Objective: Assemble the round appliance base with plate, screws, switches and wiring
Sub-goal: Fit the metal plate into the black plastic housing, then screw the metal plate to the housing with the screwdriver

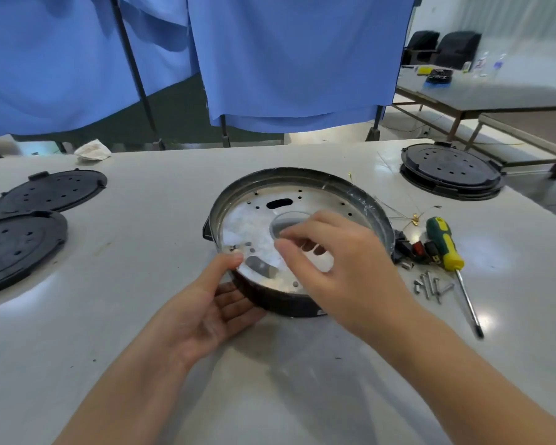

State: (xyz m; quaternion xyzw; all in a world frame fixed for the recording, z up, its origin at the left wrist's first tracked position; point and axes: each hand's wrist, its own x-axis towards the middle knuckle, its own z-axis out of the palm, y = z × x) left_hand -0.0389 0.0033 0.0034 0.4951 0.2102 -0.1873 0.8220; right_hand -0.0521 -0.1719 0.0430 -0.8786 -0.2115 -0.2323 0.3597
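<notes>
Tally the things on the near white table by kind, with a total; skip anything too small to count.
Round base with metal plate: 1
Black round covers: 2 on the left, plus a stack far right whose number I cannot tell
Screwdriver: 1
Crumpled cloth: 1
Screws, switches and wires: too small to count
Total countable: 5

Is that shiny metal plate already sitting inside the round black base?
Yes, in: the plate lies inside the black base, whose rim rings it all around.
</notes>
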